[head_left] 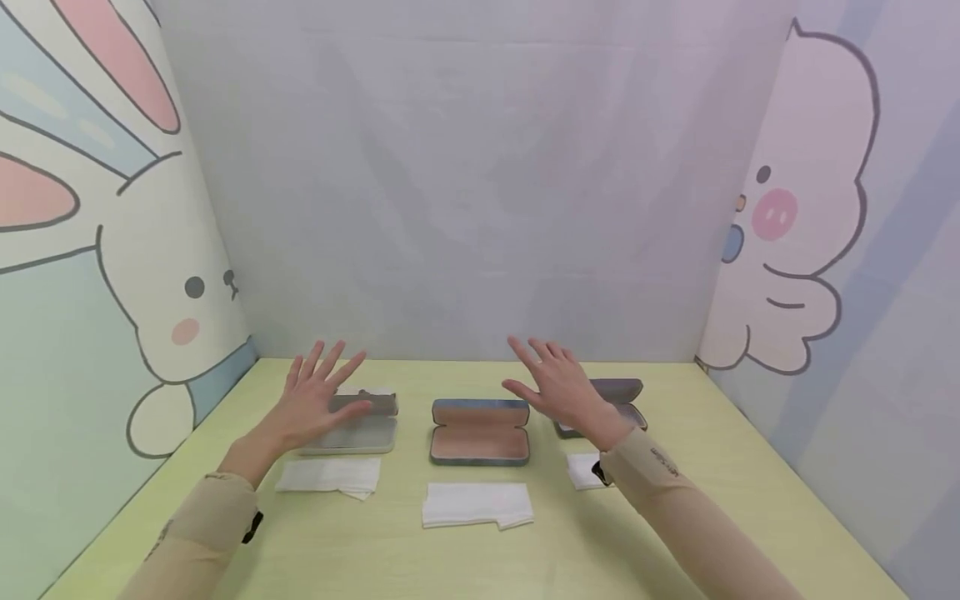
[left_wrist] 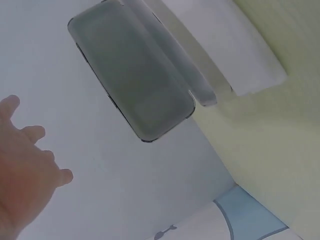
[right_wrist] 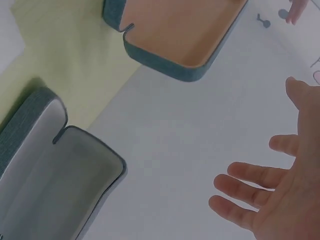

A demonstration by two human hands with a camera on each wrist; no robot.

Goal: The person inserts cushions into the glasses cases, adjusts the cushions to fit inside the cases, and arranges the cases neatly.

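Both hands are raised with fingers spread and hold nothing. My left hand (head_left: 311,404) is over the left side of an open grey glasses case (head_left: 360,435) and hides part of it. In the left wrist view, the raised lid of that case (left_wrist: 132,75) shows a plain lining. My right hand (head_left: 562,387) hovers between an open blue glasses case (head_left: 480,446) with a pinkish-orange lining and a dark open case (head_left: 621,390), partly covering the dark one. In the right wrist view, the right hand (right_wrist: 280,190) stands apart from both cases.
Folded white cloths lie in front of the cases: one at left (head_left: 330,475), one in the middle (head_left: 477,504) and one at right (head_left: 583,471), partly hidden by the right forearm. Behind the pale yellow table (head_left: 480,567) stands a grey curtain (head_left: 480,183); cartoon-printed curtains flank both sides.
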